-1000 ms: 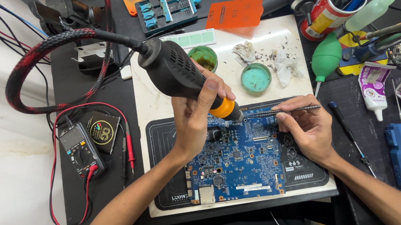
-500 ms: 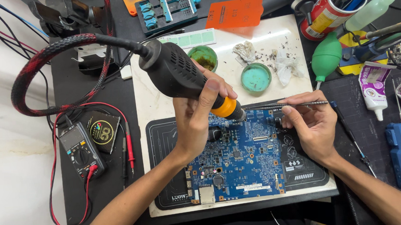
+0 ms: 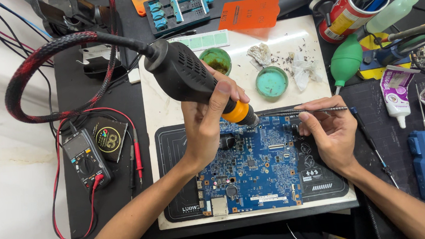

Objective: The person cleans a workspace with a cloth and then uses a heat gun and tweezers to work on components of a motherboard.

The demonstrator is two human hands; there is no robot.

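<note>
Black-bodied hot-air handpiece (image 3: 190, 76) is gripped by left hand (image 3: 208, 127), fingers wrapped; tweezers (image 3: 300, 111) are pinched by right hand (image 3: 329, 132) over fragile blue circuit board (image 3: 254, 166), best handled by edges.

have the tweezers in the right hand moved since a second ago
Yes. The tweezers have shifted right: their rear end now sticks out past the right hand toward the white tube, while their tip stays by the hot air tool's orange nozzle.

blue circuit board (image 3: 254, 166), black-orange hot-air handle (image 3: 190, 79)
</note>
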